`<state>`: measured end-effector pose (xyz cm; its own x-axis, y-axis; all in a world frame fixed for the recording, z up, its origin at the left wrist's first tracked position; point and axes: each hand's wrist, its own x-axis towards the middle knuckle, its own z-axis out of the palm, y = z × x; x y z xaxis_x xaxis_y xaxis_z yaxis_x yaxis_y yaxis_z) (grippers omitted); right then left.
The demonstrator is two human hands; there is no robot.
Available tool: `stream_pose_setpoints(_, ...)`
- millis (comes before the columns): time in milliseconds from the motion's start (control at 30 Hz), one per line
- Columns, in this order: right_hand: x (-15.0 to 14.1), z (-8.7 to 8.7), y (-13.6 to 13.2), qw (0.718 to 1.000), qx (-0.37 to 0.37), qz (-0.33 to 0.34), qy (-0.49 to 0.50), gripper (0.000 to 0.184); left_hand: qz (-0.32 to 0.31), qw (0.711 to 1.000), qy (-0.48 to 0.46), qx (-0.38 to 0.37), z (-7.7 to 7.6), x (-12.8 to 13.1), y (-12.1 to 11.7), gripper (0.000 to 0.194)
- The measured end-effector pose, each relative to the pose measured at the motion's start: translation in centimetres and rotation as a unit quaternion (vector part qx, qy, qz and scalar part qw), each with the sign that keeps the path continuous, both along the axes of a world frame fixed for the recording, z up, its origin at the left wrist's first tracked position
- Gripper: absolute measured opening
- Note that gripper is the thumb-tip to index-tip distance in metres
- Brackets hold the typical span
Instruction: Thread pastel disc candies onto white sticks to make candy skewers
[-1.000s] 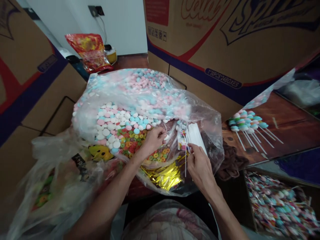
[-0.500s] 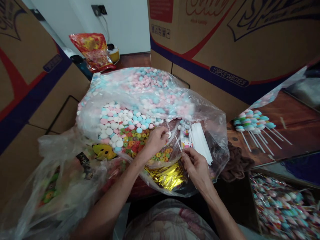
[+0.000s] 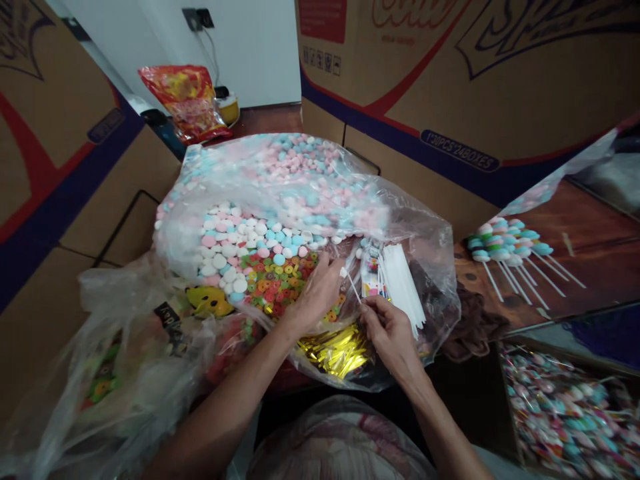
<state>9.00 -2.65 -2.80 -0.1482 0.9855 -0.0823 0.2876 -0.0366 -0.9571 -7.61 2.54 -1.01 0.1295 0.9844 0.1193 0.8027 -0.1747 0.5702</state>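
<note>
With finished lollipops (image 3: 505,245) lying far right and the candy bag (image 3: 280,220) still full, your right hand (image 3: 387,330) pinches a stick (image 3: 351,285) with one white candy on its tip, while your left hand (image 3: 317,293) picks among ring candies (image 3: 273,283).

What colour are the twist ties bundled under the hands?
Shiny gold. The twist ties lie inside the clear plastic bag, seen in the head view.

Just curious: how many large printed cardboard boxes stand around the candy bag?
2: one brown cardboard box at left, another behind right. More may be hidden.
</note>
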Motion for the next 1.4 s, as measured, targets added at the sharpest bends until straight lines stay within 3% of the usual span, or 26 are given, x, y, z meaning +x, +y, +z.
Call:
stream_pose_setpoints(167,0.0,0.2,-0.2,1.0,0.009,-0.014,0.014,0.024,0.032,0.99,-0.14,-0.011,-0.4,-0.7,0.2,0.024)
stream_pose_setpoints(300,-0.4,0.6,-0.4,0.999,0.017,0.011,0.034,0.024,0.107,0.924,-0.359,-0.082,-0.4,-1.2,0.0,0.026)
stream_pose_setpoints(400,-0.9,0.6,-0.4,0.999,0.028,0.028,0.037,0.025,0.129,0.889,-0.425,-0.109,0.1,-1.4,-0.3,0.028)
stream_pose_setpoints(700,-1.7,0.5,-0.2,0.999,0.033,0.03,0.024,0.031,0.131,0.878,-0.453,-0.077,-0.4,-0.9,-1.0,0.026)
stream_pose_setpoints(1067,-3.8,2.3,-0.3,1.0,0.02,-0.014,0.009,0.024,0.151,0.945,-0.286,0.041,-1.1,0.0,-2.3,0.029)
stream_pose_setpoints(1400,-5.4,2.2,-1.3,0.997,0.063,-0.032,-0.012,0.024,0.216,0.923,-0.312,0.064,-0.6,0.5,-3.3,0.024)
